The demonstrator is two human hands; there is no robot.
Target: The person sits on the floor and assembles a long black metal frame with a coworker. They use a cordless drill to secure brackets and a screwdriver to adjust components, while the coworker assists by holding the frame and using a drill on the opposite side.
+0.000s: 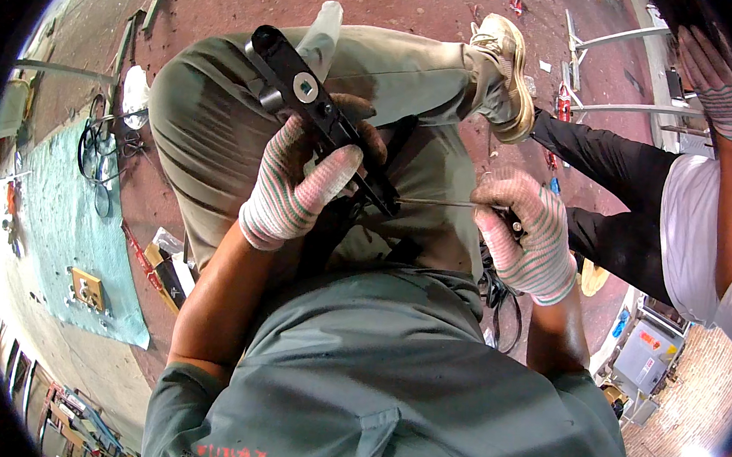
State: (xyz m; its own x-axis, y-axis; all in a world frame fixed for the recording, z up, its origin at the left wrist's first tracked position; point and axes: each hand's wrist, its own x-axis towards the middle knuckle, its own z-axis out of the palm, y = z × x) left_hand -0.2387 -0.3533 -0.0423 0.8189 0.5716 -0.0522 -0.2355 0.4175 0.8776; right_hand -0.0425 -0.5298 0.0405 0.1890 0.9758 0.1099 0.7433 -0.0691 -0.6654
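Note:
My left hand (296, 184), in a striped knit glove, is closed around a long black door-lock-like housing (330, 118) with a round silver disc near its upper end. It is held tilted over my crossed leg, its lower end pointing toward my right. My right hand (533, 237), gloved alike, grips a screwdriver (437, 202). The thin shaft runs leftward to the lower end of the black housing; whether the tip sits in a screw is too small to tell. Most of the handle is hidden in my fingers. A whitish translucent piece (323, 36) lies behind the housing on my leg.
At the right, another person (716, 204) in a white shirt raises a gloved hand. A teal cloth (61, 230) on the left bears cables (97, 147) and a brass-coloured plate (88, 290). Metal frame legs (621, 107) stand on the reddish floor. A grey box (647, 355) sits lower right.

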